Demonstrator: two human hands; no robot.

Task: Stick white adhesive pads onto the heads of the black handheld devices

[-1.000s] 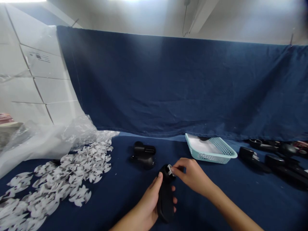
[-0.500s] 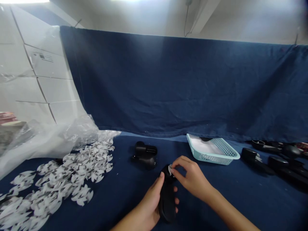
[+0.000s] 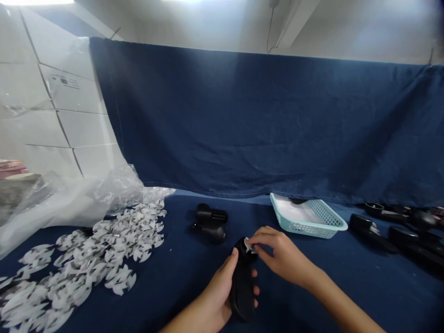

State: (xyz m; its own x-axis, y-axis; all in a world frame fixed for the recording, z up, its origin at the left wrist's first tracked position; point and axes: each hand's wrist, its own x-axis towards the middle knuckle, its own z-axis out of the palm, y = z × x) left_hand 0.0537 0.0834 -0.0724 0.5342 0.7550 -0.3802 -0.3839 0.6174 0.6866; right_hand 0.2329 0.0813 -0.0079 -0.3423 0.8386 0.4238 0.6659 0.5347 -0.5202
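My left hand [image 3: 220, 284] is wrapped round a long black plastic housing [image 3: 242, 291] with a rounded head, tilted slightly with the head away from me. My left thumb lies along its side and the fingertips show at its right edge. At the head, my right hand [image 3: 282, 254] pinches a small pale, shiny curved piece [image 3: 247, 244] between thumb and fingers. The piece touches the head opening, partly hidden by my fingertips. Two black plastic parts [image 3: 210, 222] lie on the cloth just beyond my hands.
A heap of thin white-grey curved pieces [image 3: 90, 259] spreads over the left side, with clear plastic wrap [image 3: 118, 185] behind it. The light-blue basket [image 3: 312, 230] stands at the back right. Several black housings [image 3: 371, 233] lie further right. A dark blue curtain [image 3: 243, 125] hangs behind.
The right fingers have shifted slightly right and turned at the housing's head, and more of the pale piece shows. The left hand keeps its hold on the housing.
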